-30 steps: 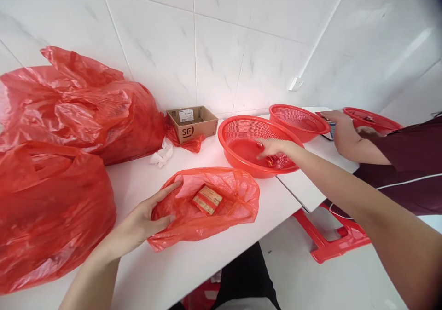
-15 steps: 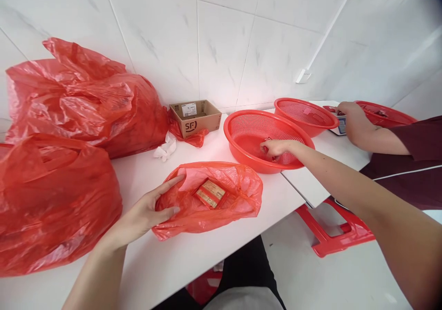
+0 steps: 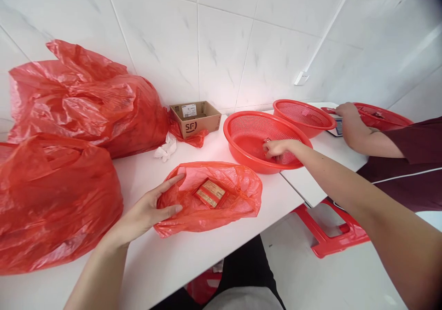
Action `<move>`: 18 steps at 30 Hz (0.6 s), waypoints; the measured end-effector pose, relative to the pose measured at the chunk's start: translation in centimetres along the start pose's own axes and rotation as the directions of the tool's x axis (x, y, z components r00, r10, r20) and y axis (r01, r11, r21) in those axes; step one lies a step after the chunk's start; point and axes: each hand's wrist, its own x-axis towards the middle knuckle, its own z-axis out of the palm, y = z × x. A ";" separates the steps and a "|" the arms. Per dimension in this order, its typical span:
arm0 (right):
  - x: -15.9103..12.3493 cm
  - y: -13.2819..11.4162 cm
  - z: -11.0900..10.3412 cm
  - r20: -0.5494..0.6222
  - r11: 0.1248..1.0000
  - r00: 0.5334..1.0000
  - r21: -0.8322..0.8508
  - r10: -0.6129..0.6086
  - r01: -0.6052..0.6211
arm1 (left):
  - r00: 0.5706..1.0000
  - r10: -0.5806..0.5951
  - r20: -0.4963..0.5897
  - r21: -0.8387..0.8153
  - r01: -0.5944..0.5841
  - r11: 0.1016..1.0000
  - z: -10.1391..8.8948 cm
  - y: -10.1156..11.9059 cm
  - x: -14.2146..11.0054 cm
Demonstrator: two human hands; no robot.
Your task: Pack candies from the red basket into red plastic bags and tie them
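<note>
My left hand (image 3: 147, 213) is at the left end of an open red plastic bag (image 3: 241, 199). Its thumb and forefinger are spread apart against the mouth of the bag, keeping it wide. Inside the bag lies a flat red-and-tan packet (image 3: 210, 193). To the right, my right hand (image 3: 278, 149) reaches into a red perforated plastic basket (image 3: 238, 149), fingers bent together. A bit of red and white shows by its fingertips, too small to identify, and the hand partly hides it.
Large full red bags (image 3: 58, 199) fill the left side. By the wall stand a cardboard box (image 3: 203, 125) and crumpled white tissue (image 3: 166, 148). A second basket (image 3: 304, 121) adjoins a co-worker's hand (image 3: 348, 112) over a scale (image 3: 336, 128). A red stool (image 3: 321, 245) stands below.
Almost nothing differs. My right hand has shifted very slightly within the basket, and the view has moved a little. My left hand keeps its place at the bag.
</note>
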 end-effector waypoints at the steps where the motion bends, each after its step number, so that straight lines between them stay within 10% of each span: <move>1: -0.5 -0.6 -0.7 -0.009 0.997 0.999 0.049 -0.052 0.052 | 1.000 0.001 -0.008 -0.007 -0.001 1.000 0.0 0.1 0.0; 5: -4.6 -5.5 -1.8 -0.066 0.782 0.894 0.458 -0.443 0.421 | 1.000 0.005 -0.030 -0.038 -0.006 0.999 0.2 0.3 0.0; 9: -9.2 -12.5 2.3 0.101 0.673 0.746 0.522 -0.658 0.524 | 0.999 0.011 -0.038 -0.056 -0.013 0.998 0.2 0.0 -0.1; 13: -10.3 -16.7 6.3 0.044 0.696 0.772 0.467 -0.635 0.545 | 0.999 0.029 -0.023 -0.064 -0.031 0.997 0.2 0.0 -0.1; 18: -5.5 -14.5 2.1 -0.193 0.673 0.790 0.430 -0.582 0.602 | 0.999 0.035 -0.017 -0.009 -0.035 0.999 0.3 0.4 -0.3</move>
